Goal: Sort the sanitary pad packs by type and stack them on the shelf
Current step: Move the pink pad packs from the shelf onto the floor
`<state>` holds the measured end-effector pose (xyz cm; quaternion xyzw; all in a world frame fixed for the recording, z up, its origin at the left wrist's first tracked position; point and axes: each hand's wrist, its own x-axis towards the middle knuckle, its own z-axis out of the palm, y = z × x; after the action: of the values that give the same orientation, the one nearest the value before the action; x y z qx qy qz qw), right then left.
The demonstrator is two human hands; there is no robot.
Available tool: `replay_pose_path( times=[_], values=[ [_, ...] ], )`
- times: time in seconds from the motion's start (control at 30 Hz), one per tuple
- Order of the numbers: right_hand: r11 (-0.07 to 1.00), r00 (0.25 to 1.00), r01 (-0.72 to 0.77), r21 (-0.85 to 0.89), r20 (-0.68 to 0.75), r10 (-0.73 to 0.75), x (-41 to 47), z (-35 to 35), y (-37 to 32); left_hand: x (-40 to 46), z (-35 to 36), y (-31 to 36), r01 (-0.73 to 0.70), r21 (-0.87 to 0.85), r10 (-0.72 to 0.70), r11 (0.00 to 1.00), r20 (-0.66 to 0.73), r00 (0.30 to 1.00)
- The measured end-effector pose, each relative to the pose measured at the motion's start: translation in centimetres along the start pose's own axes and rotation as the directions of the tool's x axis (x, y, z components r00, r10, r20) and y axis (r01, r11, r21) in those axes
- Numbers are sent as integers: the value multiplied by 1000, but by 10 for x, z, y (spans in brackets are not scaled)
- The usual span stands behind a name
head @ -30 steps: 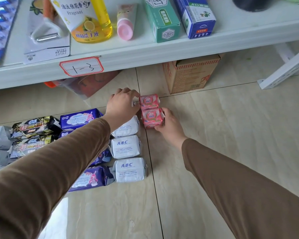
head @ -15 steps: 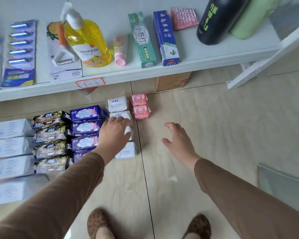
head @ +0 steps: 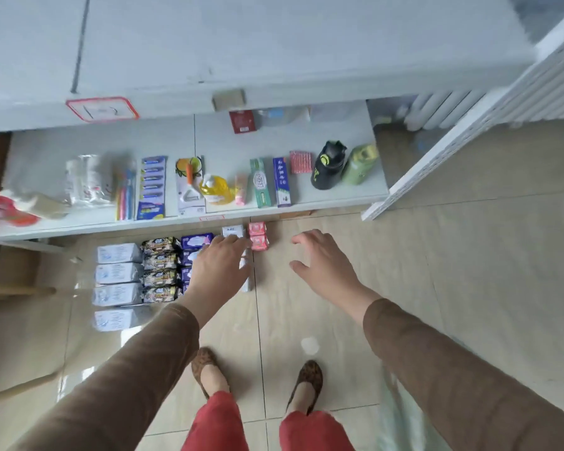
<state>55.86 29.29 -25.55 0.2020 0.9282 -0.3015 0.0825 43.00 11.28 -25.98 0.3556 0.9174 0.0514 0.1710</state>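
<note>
The pad packs lie on the tiled floor in neat columns just in front of the low shelf. From the left: a column of silver packs, a column of black packs touching it, then purple packs, then white packs headed by one marked ABC, and last two small pink packs, one behind the other, close beside the white column. None of the packs is on the shelf.

The left hand hangs above the purple and white columns and hides most of them; its fingers are stretched out loosely and hold nothing. Whether it touches the packs beneath I cannot tell. The right hand hovers over bare tile to the right of the pink packs, fingers spread and slack, holding nothing.

Both arms wear brown sleeves. Below them stand two feet in leopard shoes and red trousers.

On the shelf behind the packs lie toothbrushes, a blue card of razors, a yellow soap bottle, two toothpaste boxes, a black bottle and a green bottle side by side. An upper shelf with a red-edged label overhangs it.
</note>
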Motion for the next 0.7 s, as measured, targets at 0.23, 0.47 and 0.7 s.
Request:
replay_pose_path(
  times=[0.23, 0.47, 0.7],
  values=[
    [992, 988, 127, -16, -82, -128, 10, -128, -73, -12, -152, 19, -4, -62, -12, 998, -250, 968],
    [982, 970, 186, 36, -164, -178, 81, -181, -134, 28, -231, -17, 0, -153, -56, 988, -362, 931],
    [968, 955, 223, 110, -226, -194, 172, -219, -175, 93, -292, -54, -4, -234, -92, 972, -399, 913]
  ],
)
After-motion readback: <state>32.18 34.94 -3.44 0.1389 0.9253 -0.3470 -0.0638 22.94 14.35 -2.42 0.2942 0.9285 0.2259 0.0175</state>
